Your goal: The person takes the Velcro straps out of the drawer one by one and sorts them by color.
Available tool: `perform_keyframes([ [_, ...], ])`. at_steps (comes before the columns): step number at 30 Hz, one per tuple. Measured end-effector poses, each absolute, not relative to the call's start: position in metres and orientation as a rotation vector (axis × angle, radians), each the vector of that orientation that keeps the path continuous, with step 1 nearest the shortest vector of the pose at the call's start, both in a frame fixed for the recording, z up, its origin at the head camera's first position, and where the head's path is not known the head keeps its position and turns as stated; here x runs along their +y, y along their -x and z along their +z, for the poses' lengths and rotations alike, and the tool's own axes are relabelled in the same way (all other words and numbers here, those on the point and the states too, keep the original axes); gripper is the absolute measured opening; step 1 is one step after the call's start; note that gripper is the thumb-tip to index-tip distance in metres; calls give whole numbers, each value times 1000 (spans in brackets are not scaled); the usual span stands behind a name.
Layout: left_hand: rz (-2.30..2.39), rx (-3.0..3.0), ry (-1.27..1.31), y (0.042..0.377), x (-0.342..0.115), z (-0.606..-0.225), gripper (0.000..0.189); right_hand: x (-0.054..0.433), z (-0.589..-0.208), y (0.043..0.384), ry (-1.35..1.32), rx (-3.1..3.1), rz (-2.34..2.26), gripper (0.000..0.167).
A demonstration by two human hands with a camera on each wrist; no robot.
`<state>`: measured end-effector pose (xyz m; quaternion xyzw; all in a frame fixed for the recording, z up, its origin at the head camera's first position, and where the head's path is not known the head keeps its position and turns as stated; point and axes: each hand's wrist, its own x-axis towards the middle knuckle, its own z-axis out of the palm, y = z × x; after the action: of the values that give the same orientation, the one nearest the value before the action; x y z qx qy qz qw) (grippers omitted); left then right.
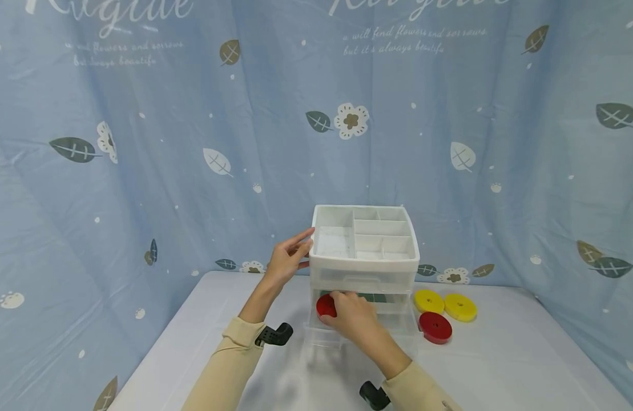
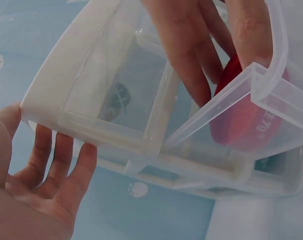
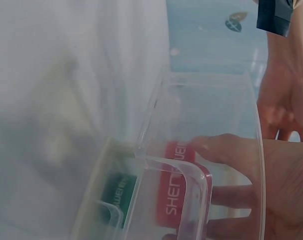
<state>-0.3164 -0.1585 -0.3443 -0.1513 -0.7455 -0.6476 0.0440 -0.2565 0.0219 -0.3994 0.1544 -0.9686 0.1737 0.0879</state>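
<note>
A small white storage cabinet [image 1: 365,260] with clear drawers stands on the table, one drawer [image 1: 393,322] below the top one pulled out towards me. My right hand [image 1: 356,317] reaches into that drawer and grips a red disc [image 1: 326,306] between thumb and fingers. White lettering runs along the side of the red disc [image 3: 172,192] in the right wrist view, seen through the clear plastic. My left hand [image 1: 287,258] rests against the cabinet's left side, fingertips at its upper edge. Its fingers [image 2: 83,167] are spread along the wall in the left wrist view.
Right of the cabinet lie two yellow discs [image 1: 460,307] and another red disc [image 1: 435,327], each with a small centre hole. A green lettered item [image 3: 119,199] shows through the plastic. Divided compartments top the cabinet. Behind the table hangs a blue patterned curtain [image 1: 275,142].
</note>
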Motion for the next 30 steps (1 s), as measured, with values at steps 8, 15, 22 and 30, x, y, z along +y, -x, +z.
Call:
perform_keyframes([
  [8, -1967, -2275, 455, 308, -158, -337, 42, 16, -402, 260, -448, -2921, 500, 48],
  [15, -1979, -2272, 464, 310, -157, -339, 41, 17, -399, 258, -459, -2945, 471, 49],
  [22, -1983, -2274, 459, 310, -157, -339, 41, 18, -391, 253, -481, -2974, 461, 56],
  [30, -1984, -2265, 463, 312, -157, -340, 41, 15, -394, 255, -533, -2945, 560, 44],
])
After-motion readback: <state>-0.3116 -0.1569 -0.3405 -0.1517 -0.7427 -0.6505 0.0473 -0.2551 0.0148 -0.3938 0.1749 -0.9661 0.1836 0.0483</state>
